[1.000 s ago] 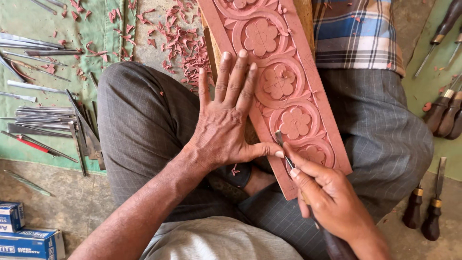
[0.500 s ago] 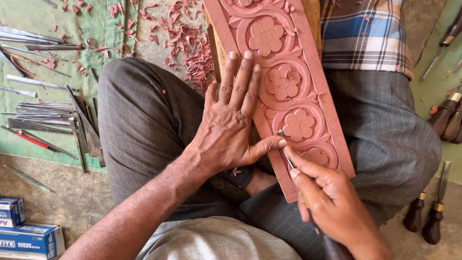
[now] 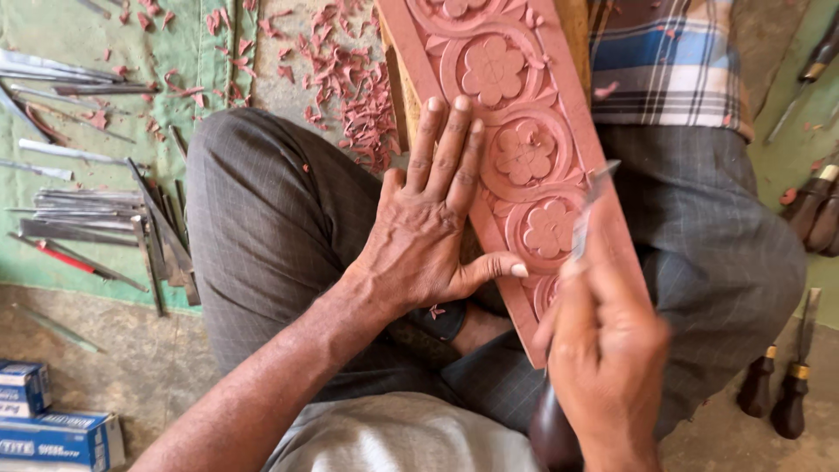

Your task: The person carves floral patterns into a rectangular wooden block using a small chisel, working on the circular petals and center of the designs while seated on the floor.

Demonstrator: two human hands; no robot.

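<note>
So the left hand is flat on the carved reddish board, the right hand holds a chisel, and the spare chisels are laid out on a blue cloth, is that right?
Not quite: the cloth under the spare chisels is green, not blue, as the head view shows. The rest stands: the left hand lies flat on the carved reddish board, and the right hand holds a chisel.
</note>
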